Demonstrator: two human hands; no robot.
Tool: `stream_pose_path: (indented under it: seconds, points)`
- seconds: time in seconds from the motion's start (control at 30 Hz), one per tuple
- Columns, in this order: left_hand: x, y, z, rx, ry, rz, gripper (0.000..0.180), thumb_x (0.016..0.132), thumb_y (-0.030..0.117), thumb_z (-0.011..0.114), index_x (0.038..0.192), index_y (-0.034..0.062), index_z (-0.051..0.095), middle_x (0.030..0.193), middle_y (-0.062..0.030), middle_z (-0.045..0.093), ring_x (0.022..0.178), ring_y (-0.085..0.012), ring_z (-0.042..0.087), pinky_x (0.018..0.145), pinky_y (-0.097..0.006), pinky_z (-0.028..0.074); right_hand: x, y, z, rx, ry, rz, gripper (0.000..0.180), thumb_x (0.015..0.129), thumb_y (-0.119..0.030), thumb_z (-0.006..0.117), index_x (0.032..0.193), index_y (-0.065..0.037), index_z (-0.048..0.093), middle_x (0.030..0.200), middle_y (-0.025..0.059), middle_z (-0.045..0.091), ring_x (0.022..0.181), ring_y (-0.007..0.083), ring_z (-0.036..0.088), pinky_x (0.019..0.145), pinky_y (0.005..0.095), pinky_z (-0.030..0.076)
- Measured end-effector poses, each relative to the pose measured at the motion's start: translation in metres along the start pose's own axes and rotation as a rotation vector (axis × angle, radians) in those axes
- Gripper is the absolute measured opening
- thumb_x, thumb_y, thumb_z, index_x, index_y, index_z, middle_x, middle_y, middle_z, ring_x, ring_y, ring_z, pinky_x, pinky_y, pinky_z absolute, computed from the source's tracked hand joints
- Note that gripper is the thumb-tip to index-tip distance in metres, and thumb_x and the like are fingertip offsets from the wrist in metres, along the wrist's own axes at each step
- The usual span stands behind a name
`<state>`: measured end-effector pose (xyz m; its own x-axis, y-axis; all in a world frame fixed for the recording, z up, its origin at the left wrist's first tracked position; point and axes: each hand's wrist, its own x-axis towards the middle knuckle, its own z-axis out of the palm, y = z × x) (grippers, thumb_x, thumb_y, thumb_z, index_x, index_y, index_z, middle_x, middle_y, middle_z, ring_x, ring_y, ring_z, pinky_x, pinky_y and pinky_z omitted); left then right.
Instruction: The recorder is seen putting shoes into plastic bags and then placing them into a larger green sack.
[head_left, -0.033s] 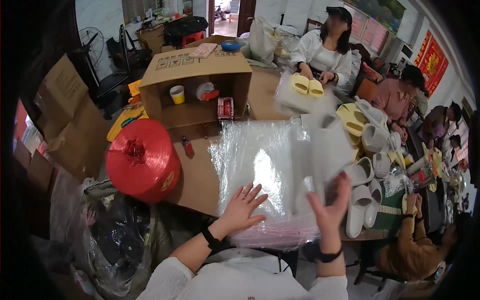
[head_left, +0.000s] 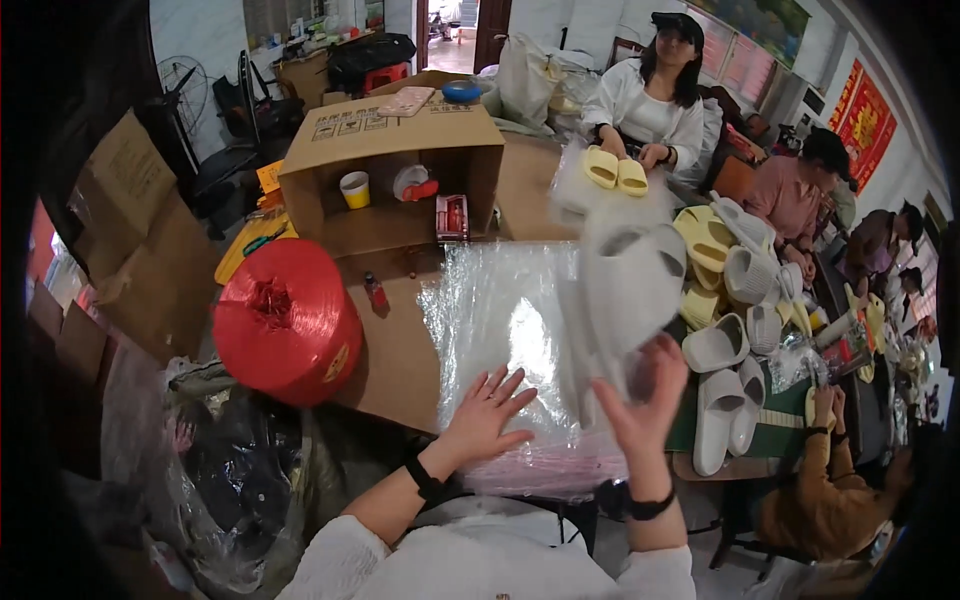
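Note:
My left hand lies with fingers spread on a stack of clear plastic bags with pink lower edges. Over the right side of that stack, my right hand grips a pair of white slippers near the heel ends, thumb to the left and fingers to the right. The slippers are smeared by motion and point away from me. To the right, another white slipper pair rests on a green surface, beside a pile of yellow slippers and more white ones.
A big red twine roll stands left of the bags. Behind them an open cardboard box holds a yellow cup. A small red bottle stands nearby. Across the table, a person holds yellow slippers; others sit at right.
My right hand and the white slippers have shifted left, over the bag stack, uncovering more of the slippers at right. My left hand stays in place.

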<state>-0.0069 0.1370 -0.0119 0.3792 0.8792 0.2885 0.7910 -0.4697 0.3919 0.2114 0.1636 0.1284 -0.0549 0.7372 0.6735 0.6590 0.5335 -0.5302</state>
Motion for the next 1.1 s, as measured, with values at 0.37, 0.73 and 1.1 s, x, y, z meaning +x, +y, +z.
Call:
stream_pose_path:
  seconds: [0.37, 0.73, 1.1]
  points:
    - [-0.001, -0.003, 0.005, -0.004, 0.047, 0.018, 0.055, 0.080, 0.051, 0.060, 0.111, 0.0049, 0.063, 0.130, -0.0189, 0.050, 0.128, -0.0379, 0.037, 0.110, -0.052, 0.020, -0.036, 0.001, 0.068, -0.208, -0.426, 0.049, 0.064, 0.068, -0.036, 0.077, 0.122, -0.010, 0.053, 0.125, 0.0216, 0.044, 0.112, 0.0372, 0.043, 0.095, 0.0458, 0.036]
    - [-0.001, -0.010, 0.011, -0.142, 0.076, 0.016, 0.065, 0.070, 0.030, 0.068, 0.128, 0.0077, 0.051, 0.128, -0.0176, 0.052, 0.119, -0.0390, 0.045, 0.101, -0.054, 0.029, -0.073, 0.004, 0.063, -0.184, -0.487, -0.043, 0.060, 0.069, -0.038, 0.075, 0.122, -0.017, 0.056, 0.136, 0.0205, 0.039, 0.118, 0.0382, 0.041, 0.097, 0.0471, 0.037]
    - [-0.001, -0.007, 0.014, -0.199, -0.155, -0.143, 0.043, 0.073, 0.031, 0.066, 0.108, 0.0068, 0.066, 0.111, -0.0186, 0.063, 0.105, -0.0413, 0.055, 0.092, -0.050, 0.042, -0.091, 0.087, -0.031, 0.127, -0.290, -0.004, 0.040, 0.073, -0.026, 0.074, 0.110, -0.015, 0.062, 0.118, 0.0094, 0.054, 0.108, 0.0304, 0.050, 0.089, 0.0398, 0.041]
